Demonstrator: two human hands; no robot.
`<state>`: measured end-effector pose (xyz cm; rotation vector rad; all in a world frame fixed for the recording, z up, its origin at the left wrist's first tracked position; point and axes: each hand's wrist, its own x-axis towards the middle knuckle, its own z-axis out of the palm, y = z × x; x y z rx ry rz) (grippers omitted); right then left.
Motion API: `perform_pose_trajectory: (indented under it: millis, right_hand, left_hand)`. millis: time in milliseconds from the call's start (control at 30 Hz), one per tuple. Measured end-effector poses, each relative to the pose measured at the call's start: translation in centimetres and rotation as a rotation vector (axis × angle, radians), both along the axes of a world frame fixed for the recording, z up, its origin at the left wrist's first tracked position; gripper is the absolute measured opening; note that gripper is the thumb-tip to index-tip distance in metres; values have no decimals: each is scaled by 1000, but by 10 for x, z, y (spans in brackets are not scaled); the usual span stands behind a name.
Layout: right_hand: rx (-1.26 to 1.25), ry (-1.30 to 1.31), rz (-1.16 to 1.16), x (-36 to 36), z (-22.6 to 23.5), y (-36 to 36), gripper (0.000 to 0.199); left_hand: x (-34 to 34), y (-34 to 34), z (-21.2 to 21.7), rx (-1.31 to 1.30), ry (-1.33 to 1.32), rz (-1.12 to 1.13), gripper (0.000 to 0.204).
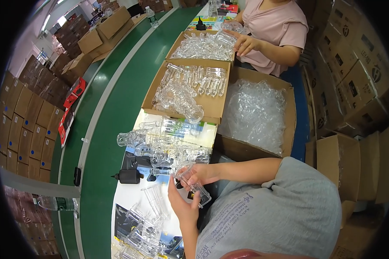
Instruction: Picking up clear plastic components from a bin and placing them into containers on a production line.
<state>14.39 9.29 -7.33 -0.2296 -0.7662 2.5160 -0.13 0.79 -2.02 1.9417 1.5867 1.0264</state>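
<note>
Both my hands are closed on one clear glass fitting with angled tubes. My right hand grips its upper part, and my left hand supports it from the near side. Just beyond my hands, a row of clear glass pieces lies on the printed sheets covering the table. More glass tubes and fittings are laid out to the lower left, with a wide clear tube closest to my left hand. A black bottle with a pointed nozzle lies on its side at the table's left edge.
Up the table are a shallow carton of glass parts and another carton. Beside them stands a deep box of clear plastic bags. A co-worker in pink handles glass. The green conveyor belt runs along the left.
</note>
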Motion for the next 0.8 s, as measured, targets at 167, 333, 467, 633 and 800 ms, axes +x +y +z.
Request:
perform_pose_trajectory:
  millis: [167,333,467,633,800]
  right_hand:
    - [1,11,8,0,3,1,44]
    - [18,-15,19,0,7,2,46]
    - [33,5,8,1,3,3,48]
    - [20,-2,13,1,4,1,49]
    - [12,-13,7,1,4,0,48]
  left_hand:
    - [3,0,-1,-79,-76,5,83]
    - [4,0,-5,-120,-160,11,83]
    - [7,0,2,-159,-185,12,84]
    - [7,-1,4,-198,-207,18,84]
    - [7,-2,2,-211,-234,8,83]
